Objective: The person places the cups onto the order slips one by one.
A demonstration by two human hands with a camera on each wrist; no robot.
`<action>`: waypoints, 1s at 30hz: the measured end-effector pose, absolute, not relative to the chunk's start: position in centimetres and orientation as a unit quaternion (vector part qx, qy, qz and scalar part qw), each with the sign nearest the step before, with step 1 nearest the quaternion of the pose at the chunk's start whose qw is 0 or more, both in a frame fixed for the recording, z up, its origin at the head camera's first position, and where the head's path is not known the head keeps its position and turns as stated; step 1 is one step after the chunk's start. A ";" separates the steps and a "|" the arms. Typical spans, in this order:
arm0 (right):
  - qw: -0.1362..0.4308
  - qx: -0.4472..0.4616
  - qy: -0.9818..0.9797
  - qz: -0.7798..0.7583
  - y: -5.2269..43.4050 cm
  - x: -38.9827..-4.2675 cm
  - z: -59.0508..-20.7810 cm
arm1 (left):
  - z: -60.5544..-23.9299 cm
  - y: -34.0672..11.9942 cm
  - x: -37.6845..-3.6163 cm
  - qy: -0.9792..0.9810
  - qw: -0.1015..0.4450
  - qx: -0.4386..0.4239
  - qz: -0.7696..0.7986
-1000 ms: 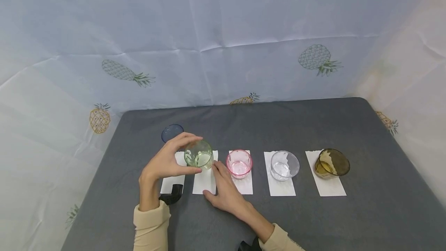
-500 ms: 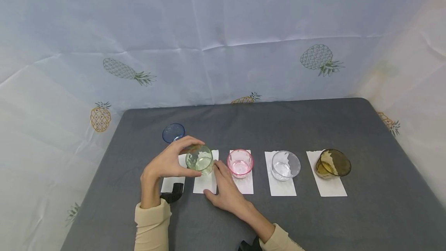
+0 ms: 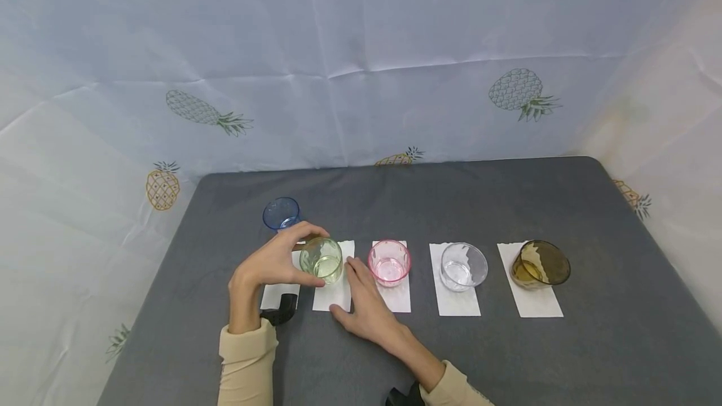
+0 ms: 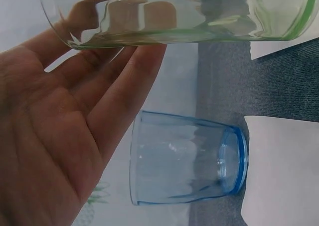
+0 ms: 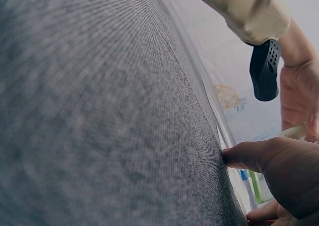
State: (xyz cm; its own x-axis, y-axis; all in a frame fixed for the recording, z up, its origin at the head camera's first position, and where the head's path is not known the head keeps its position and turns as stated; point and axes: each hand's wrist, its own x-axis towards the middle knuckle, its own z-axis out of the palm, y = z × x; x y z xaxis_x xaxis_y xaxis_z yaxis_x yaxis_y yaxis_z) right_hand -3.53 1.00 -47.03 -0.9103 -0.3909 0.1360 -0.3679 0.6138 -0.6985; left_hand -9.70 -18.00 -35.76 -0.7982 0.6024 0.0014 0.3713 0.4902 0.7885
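My left hand [image 3: 269, 266] holds a pale green glass [image 3: 320, 260] by its side, thumb near, fingers on the far side. The glass stands at the second white paper slip [image 3: 331, 299]; in the left wrist view its base is close to the paper, but contact cannot be told. My right hand [image 3: 368, 311] lies beside it, fingers extended over that slip's right edge, thumb tip at its near edge. Behind my left hand is a blue glass [image 4: 187, 158], upright on the cloth beyond the leftmost slip [image 3: 280, 297].
Along the row to the right, a pink glass [image 3: 389, 264], a clear glass [image 3: 464, 267] and an amber glass [image 3: 539, 263] each stand on a paper slip. Grey cloth [image 3: 395, 205] covers the table. A pineapple-print curtain [image 3: 338, 36] hangs behind.
The green glass, held in my left hand, has come down and slightly nearer, toward the second slip. More of the blue glass shows now. My right hand has stayed nearly still.
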 end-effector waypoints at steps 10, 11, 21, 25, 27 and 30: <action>0.013 -0.216 0.895 -0.390 1.0 -3.7 -47.1 | -35.3 -17.4 -9.6 0.849 0.156 0.286 0.416; 0.014 -0.215 0.895 -0.391 1.0 -3.7 -47.1 | -35.4 -17.4 -9.6 0.851 0.159 0.283 0.414; 0.024 -0.209 0.895 -0.393 1.0 -3.7 -47.0 | -35.7 -17.4 -9.7 0.854 0.167 0.276 0.408; 0.026 -0.203 0.894 -0.399 1.0 -3.6 -47.0 | -36.8 -17.7 -10.1 0.855 0.167 0.275 0.407; 0.026 -0.200 0.893 -0.403 1.0 -3.6 -47.0 | -37.7 -18.0 -10.4 0.857 0.168 0.275 0.401; 0.021 -0.201 0.891 -0.406 1.0 -3.6 -47.1 | -38.7 -18.4 -10.8 0.859 0.172 0.277 0.395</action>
